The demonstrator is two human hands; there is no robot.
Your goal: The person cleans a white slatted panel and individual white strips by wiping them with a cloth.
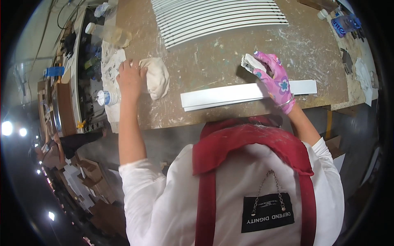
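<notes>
My right hand (281,84) wears a pink flowered glove and is closed on a small white folded pad (253,63). It is above two long white strips (223,96), which lie overlapped along the near edge of the table. Bare and palm down, my left hand (132,77) is at the table's left side with its fingers apart and bent. Just right of it sits a bunched cream cloth (156,78); whether the fingertips touch it I cannot tell. Below that hand, a small white-and-blue container (107,98) stands at the table edge.
Many white slats (221,20) lie in rows at the far side of the stained brown table (205,61). A clear bottle (108,35) lies far left; another bottle (347,24) is far right. Beyond the table's left side, a person (59,149) is near cardboard boxes (90,176).
</notes>
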